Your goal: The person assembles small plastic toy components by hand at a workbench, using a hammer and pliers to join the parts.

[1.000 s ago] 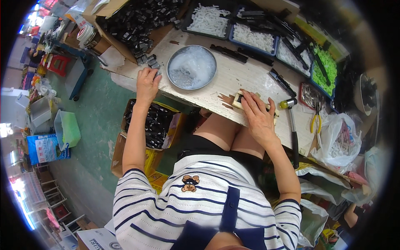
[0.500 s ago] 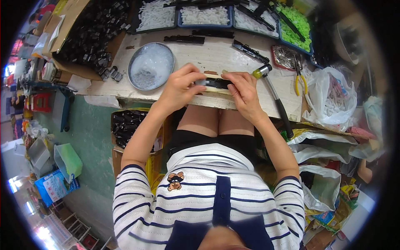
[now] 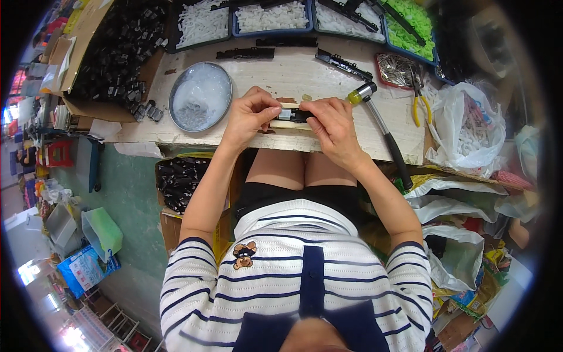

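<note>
A slim black plastic part (image 3: 300, 116) lies between two pale wooden strips (image 3: 290, 125) at the bench's front edge. At its left end a small silvery-grey piece (image 3: 285, 114) shows. My left hand (image 3: 251, 117) pinches at that end, thumb and forefinger together beside the silvery piece. The fingers of my right hand (image 3: 335, 124) are bent over the right end of the black part and cover it. Right of that hand lies a hammer (image 3: 384, 130) with a yellow-and-grey head and a black grip.
Left of my hands sits a round metal dish (image 3: 230, 105) of clear, whitish material. A carton (image 3: 76, 105) holds many black pieces. Blue trays (image 3: 273, 31) of small white and green parts line the back. Yellow-handled pliers (image 3: 417, 108) and a white plastic bag (image 3: 469, 158) are right.
The whole view has shifted slightly, so the bench things sit further left. The silvery piece shows more plainly beside my left fingertips. Both hands remain at the black part.
</note>
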